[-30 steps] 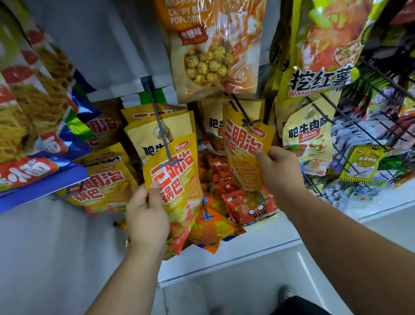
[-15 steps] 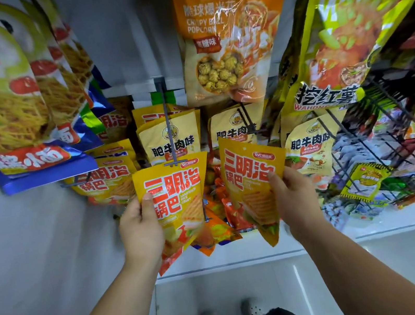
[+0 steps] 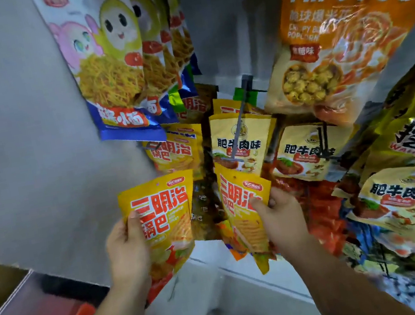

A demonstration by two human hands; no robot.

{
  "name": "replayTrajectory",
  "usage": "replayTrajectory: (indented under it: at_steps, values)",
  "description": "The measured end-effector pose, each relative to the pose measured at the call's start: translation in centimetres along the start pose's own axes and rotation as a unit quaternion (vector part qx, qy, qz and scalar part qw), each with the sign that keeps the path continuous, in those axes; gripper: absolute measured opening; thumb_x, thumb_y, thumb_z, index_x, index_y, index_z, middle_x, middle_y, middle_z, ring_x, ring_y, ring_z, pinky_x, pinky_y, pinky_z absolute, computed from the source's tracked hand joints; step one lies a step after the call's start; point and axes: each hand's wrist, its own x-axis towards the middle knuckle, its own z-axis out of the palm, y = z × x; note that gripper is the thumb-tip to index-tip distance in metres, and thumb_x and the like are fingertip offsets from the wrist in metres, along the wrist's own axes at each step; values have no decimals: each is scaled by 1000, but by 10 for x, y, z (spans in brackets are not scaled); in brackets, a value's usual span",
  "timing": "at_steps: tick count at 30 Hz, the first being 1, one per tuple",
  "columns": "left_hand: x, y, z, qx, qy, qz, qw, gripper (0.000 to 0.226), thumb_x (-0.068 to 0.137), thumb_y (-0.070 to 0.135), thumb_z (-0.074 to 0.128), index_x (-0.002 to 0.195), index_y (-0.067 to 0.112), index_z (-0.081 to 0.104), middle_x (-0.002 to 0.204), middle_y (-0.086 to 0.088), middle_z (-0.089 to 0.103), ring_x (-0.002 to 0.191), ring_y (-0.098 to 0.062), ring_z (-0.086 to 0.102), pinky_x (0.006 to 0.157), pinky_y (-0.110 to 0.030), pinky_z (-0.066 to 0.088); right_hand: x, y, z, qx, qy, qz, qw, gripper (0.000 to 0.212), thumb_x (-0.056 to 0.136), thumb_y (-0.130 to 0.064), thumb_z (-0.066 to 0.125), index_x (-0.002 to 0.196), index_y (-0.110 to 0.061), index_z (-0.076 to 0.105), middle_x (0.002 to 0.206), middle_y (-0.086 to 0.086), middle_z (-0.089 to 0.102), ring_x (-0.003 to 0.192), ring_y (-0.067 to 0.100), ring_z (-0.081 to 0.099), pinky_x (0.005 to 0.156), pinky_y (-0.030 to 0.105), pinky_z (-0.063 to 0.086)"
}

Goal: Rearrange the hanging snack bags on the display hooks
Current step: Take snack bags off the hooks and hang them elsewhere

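Observation:
My left hand (image 3: 127, 250) grips a yellow snack bag with red lettering (image 3: 167, 219), held free of any hook at lower centre. My right hand (image 3: 282, 220) grips a second identical yellow bag (image 3: 242, 206), tilted, its top corner just under the tip of a long metal display hook (image 3: 239, 124). On that hook hang pale yellow beef-flavour bags (image 3: 241, 138). More of the same yellow bags with red lettering hang on a hook to the left (image 3: 175, 151).
Large noodle snack bags (image 3: 115, 71) hang at upper left, an orange popcorn bag (image 3: 344, 32) at upper right. Further beef-flavour bags (image 3: 307, 151) and a wire rack of mixed packets (image 3: 414, 205) fill the right. A grey wall is at left, a white shelf base (image 3: 220, 270) below.
Both bags have come off their hooks and are now held lower and further apart. The view has swung to the left, showing more of the grey wall.

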Motion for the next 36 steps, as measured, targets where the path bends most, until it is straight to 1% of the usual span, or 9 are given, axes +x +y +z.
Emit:
replayTrajectory:
  at_steps: [7, 11, 16, 20, 22, 26, 29, 31, 36]
  values:
    - [-18, -5, -43, 14, 113, -2, 994, 39, 104, 47, 50, 86, 20, 73, 89, -4, 78, 83, -25, 71, 86, -52, 59, 15, -34, 45, 7, -100, -35, 994, 17, 98, -14, 66, 109, -25, 69, 105, -9, 71, 106, 23, 69, 93, 36, 53]
    - [-17, -7, -56, 8, 129, 4, 992, 41, 111, 33, 46, 83, 13, 68, 87, -6, 74, 83, -22, 65, 79, -40, 54, 24, -54, 78, -20, -115, -73, 990, 27, 103, -34, 60, 119, -16, 72, 118, 2, 76, 110, 27, 70, 98, 47, 56]
    - [1, -14, -63, -16, 126, -11, 992, 40, 110, 38, 48, 85, 15, 70, 81, -1, 76, 75, -23, 67, 82, -53, 59, 45, -71, 120, -9, -132, -86, 988, 43, 95, -57, 55, 116, -22, 68, 114, -3, 76, 105, 23, 72, 94, 52, 59]
    - [23, -15, -58, 4, 112, 6, 994, 39, 109, 42, 47, 89, 24, 74, 79, 12, 79, 75, -14, 71, 83, -45, 58, 67, -73, 141, 31, -107, -109, 988, 52, 86, -67, 53, 111, -23, 67, 109, -5, 76, 100, 20, 73, 90, 52, 61]
    - [32, -13, -52, -9, 109, 16, 994, 41, 111, 39, 45, 89, 18, 73, 76, 17, 77, 67, -1, 69, 73, -34, 57, 78, -72, 148, 36, -96, -117, 988, 57, 84, -70, 53, 111, -21, 67, 108, -5, 76, 100, 19, 73, 90, 50, 61]
    - [41, -15, -42, -10, 111, 40, 993, 40, 111, 35, 44, 90, 16, 71, 71, 23, 75, 60, 10, 65, 59, -17, 50, 89, -66, 153, 44, -65, -130, 988, 38, 96, -52, 57, 114, -22, 69, 112, -8, 76, 104, 18, 72, 95, 50, 59]
    - [46, -22, -39, -25, 116, 36, 992, 41, 110, 40, 46, 87, 22, 75, 78, 16, 78, 67, 1, 70, 72, -27, 53, 91, -66, 155, 53, -56, -138, 987, 32, 97, -47, 57, 112, -22, 69, 113, -6, 75, 106, 20, 71, 96, 50, 58]
    - [45, -22, -35, -51, 110, 31, 992, 41, 110, 39, 47, 84, 26, 76, 80, 11, 80, 71, -6, 73, 74, -32, 55, 94, -67, 157, 37, -47, -149, 987, 33, 96, -48, 55, 104, -19, 67, 108, -1, 75, 101, 24, 71, 92, 50, 59]
    - [35, -11, -24, -84, 92, 32, 992, 37, 111, 34, 44, 92, 19, 72, 78, 12, 79, 66, -1, 73, 54, -15, 54, 111, -72, 153, -28, 2, -164, 986, 28, 102, -38, 56, 98, -12, 65, 92, 6, 73, 82, 29, 70, 74, 49, 59]
